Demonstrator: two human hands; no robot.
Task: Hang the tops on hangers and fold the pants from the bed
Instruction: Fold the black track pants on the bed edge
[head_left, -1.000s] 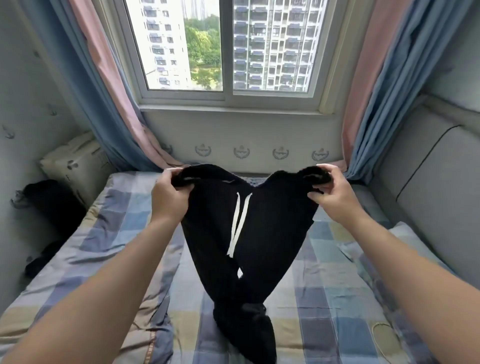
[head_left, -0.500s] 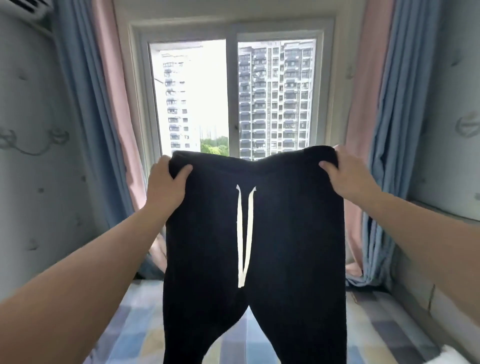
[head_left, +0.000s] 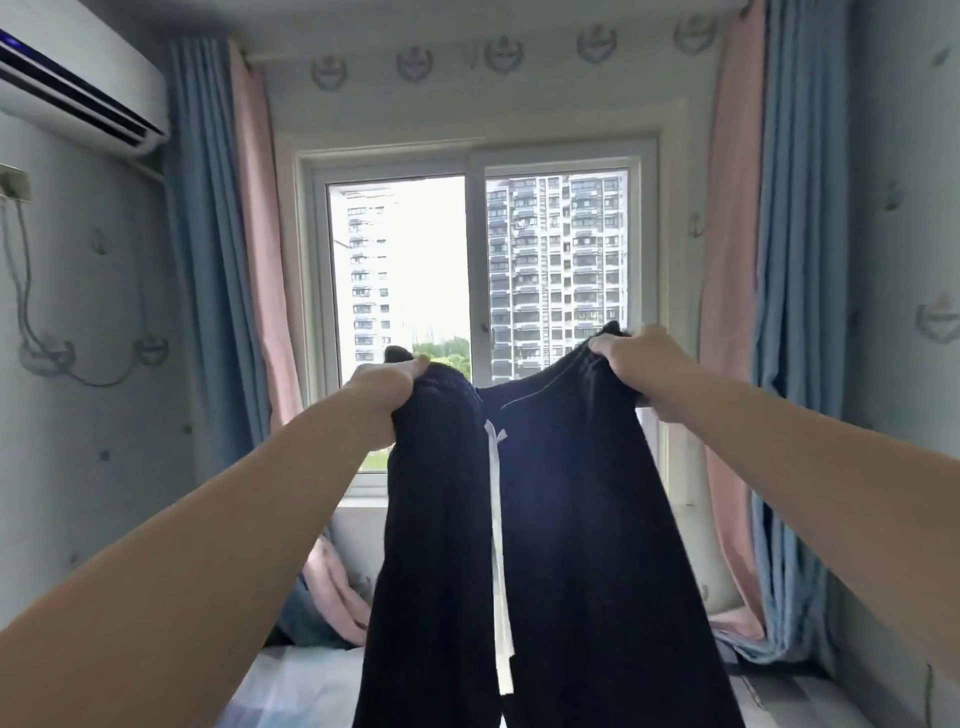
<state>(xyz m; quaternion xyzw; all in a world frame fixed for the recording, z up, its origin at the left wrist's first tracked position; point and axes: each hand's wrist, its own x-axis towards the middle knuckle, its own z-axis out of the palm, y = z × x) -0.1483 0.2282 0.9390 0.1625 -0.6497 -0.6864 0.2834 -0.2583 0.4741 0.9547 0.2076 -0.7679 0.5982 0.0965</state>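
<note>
Item: black pants (head_left: 582, 530), held up in front of the far window (head_left: 415, 270), above the near bed (head_left: 291, 686).
Left hand (head_left: 384, 397): fingers curled tight over the waistband's left corner.
Right hand (head_left: 641, 371): likewise clenched on the right corner.
Condition: waistband sags between the hands; legs hang straight, white drawstring (head_left: 496, 519) down the middle.
Purpose, probably: letting the weight of the legs straighten them for folding.
</note>
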